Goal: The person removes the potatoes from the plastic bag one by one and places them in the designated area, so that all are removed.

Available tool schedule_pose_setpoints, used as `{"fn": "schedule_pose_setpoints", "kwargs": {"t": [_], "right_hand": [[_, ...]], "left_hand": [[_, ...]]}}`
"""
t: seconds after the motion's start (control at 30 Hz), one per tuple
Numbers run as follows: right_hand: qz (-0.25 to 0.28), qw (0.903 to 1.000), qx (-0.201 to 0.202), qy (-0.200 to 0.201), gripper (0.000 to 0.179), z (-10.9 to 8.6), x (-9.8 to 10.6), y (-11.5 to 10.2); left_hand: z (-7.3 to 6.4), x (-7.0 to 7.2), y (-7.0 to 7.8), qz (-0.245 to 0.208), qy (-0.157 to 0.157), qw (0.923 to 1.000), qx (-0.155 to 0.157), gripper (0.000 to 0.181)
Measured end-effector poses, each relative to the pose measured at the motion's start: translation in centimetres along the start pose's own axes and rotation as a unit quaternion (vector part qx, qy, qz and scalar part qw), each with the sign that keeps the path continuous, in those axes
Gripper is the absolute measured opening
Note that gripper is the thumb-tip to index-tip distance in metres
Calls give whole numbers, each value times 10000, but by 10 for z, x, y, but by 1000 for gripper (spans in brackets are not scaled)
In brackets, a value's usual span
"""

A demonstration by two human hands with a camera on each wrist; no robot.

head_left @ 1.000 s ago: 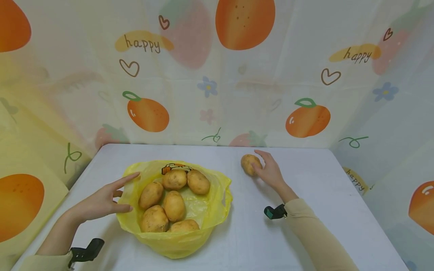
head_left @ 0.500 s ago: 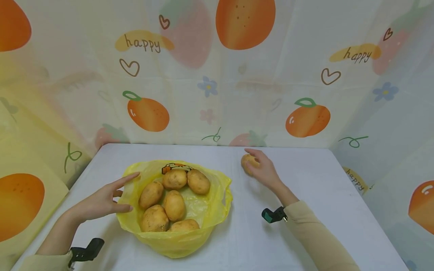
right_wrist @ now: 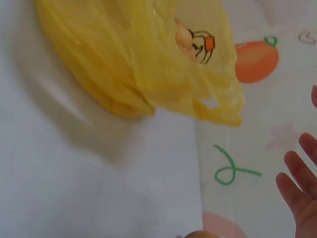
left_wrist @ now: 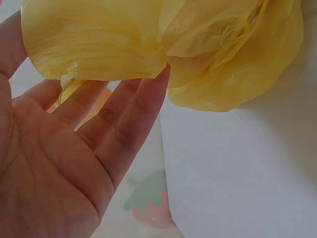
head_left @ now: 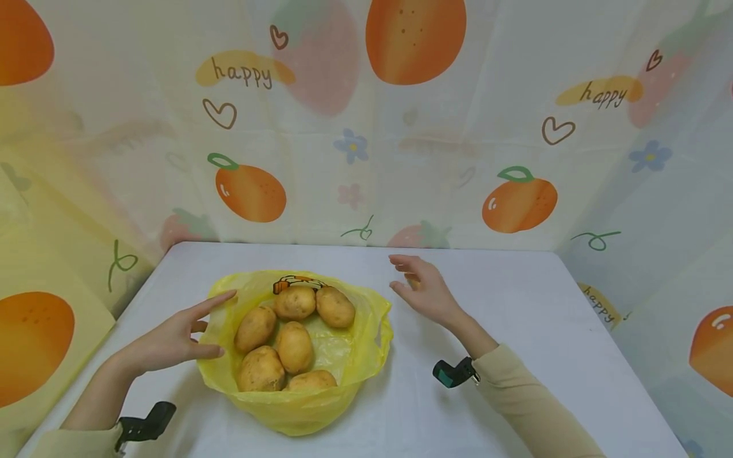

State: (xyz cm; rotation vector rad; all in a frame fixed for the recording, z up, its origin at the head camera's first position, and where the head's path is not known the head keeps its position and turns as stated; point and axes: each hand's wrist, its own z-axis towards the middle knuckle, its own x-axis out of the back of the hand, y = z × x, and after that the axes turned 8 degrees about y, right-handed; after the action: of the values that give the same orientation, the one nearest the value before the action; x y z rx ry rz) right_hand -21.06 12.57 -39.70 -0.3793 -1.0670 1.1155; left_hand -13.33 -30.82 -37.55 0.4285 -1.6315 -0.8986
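Right hand, grip curled round a brown oval potato that is mostly hidden, at 2 o'clock from the crumpled yellow plastic bag. Left hand, fingers straight and apart, touches the bag's rim at 9 o'clock. Six potatoes lie inside the bag on the white surface.

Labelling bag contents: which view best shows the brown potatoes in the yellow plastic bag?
Head view: six brown potatoes lie visible in the open yellow plastic bag. The left wrist view shows only the bag's outside; the right wrist view shows its printed side, no potatoes inside.
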Motion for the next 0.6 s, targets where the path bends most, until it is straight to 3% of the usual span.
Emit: {"fn": "schedule_pose_setpoints", "kwargs": {"t": [0.17, 0.4, 0.6], "right_hand": [[325, 9986, 202, -360, 49, -1, -5, -14], [448, 9938, 171, -1005, 48, -7, -17, -32], [524, 9878, 370, -1421, 48, -11, -28, -42]], "left_hand": [[-1, 0, -1, 0, -2, 10000, -20, 86], [-1, -1, -2, -76, -20, 10000, 11, 86], [0, -1, -4, -110, -35, 9999, 33, 86]]}}
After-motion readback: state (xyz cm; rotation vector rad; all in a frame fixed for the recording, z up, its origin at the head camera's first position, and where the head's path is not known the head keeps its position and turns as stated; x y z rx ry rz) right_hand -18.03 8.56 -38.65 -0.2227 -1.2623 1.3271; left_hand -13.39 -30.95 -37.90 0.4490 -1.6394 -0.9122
